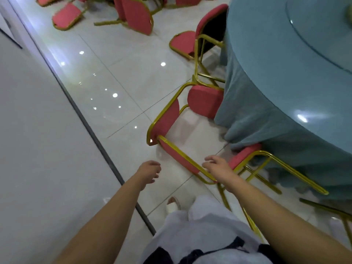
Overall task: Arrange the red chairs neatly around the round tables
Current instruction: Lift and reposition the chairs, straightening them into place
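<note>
A red chair with a gold frame [181, 159] stands just in front of me, its backrest toward me and its seat [245, 153] partly under the blue cloth of the round table [285, 73]. My right hand [217, 166] hovers over the backrest's near end with loosely bent fingers, holding nothing. My left hand [149, 171] hangs left of the backrest, relaxed and empty. A second red chair [203, 101] stands further along the table, a third [190, 42] beyond it.
Several more red chairs [137, 14] stand scattered on the glossy white tiled floor at the top. A white wall with a dark baseboard [91, 128] runs along the left. My foot [173, 203] is on the floor below. Another gold chair frame [335, 212] shows at the lower right.
</note>
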Demonstrator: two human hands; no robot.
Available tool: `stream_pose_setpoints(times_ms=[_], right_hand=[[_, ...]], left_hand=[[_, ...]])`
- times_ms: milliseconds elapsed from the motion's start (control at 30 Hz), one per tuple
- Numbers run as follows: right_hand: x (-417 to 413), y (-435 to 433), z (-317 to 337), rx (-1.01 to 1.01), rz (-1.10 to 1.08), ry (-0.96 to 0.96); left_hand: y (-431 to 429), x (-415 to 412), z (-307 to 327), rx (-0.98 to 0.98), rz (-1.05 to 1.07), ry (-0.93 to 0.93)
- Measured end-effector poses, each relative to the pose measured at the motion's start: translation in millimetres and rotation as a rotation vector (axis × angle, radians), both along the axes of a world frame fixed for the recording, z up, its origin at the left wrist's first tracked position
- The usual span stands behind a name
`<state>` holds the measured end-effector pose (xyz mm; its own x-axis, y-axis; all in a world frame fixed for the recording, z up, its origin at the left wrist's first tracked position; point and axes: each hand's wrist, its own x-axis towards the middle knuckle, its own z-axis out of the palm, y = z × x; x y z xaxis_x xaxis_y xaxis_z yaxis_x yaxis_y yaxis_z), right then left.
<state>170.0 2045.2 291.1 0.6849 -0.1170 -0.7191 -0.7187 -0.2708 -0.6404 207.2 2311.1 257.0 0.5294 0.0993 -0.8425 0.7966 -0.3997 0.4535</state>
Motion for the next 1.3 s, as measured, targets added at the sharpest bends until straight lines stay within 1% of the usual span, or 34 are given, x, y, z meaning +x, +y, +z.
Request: stream_pose_setpoints(times_ms=[133, 267, 333, 467, 567, 633, 700, 833, 933, 1033, 1100, 1167, 1300], right_hand=[[37.4, 4.3, -15.4, -0.007, -0.028, 0.061], [73.8, 4.3, -44.3, 0.009, -0.061, 0.13], [89.1, 6.2, -57.9, 0.003, -0.058, 0.151], [115.6, 13.8, -82.4, -0.021, -0.013, 0.232], [131.8, 22.6, -105.7, -0.03, 0.002, 0.278], [140.7, 29.5, -131.4, -0.042, 0.031, 0.318], [153.2, 37.6, -162.9, -0.108, 0.08, 0.339], [179.9, 60.1, -231.0, -0.183, 0.162, 0.347], [202.0, 79.8, -279.3, -0.299, 0.303, 0.367], [228.3, 100.0, -323.2, -0.291, 0.436, 0.362], [245.1, 112.6, -346.8, -0.281, 0.45, 0.318], [255.6, 124.8, -369.3, -0.312, 0.481, 0.285], [257.3, 143.6, -401.8, -0.371, 0.605, 0.352]], left_hand=[[0.7, 63.9, -5.9, 0.015, -0.15, 0.002], [5.6, 107.4, -23.8, 0.113, -0.215, 0.046], [10.3, 127.5, -37.0, 0.17, -0.29, 0.072], [13.1, 159.5, -68.0, 0.303, -0.602, 0.057], [13.6, 181.3, -102.2, 0.382, -0.815, -0.008], [13.3, 197.1, -135.3, 0.424, -1.002, -0.033], [12.7, 212.2, -173.8, 0.468, -1.17, -0.046], [10.5, 236.2, -253.8, 0.53, -1.432, -0.125], [12.1, 254.4, -305.7, 0.588, -1.63, -0.253], [12.9, 271.1, -343.9, 0.614, -1.709, -0.348], [12.3, 276.6, -362.3, 0.616, -1.679, -0.344], [11.8, 279.4, -378.1, 0.604, -1.677, -0.329], [11.7, 287.9, -401.3, 0.568, -1.681, -0.317]])
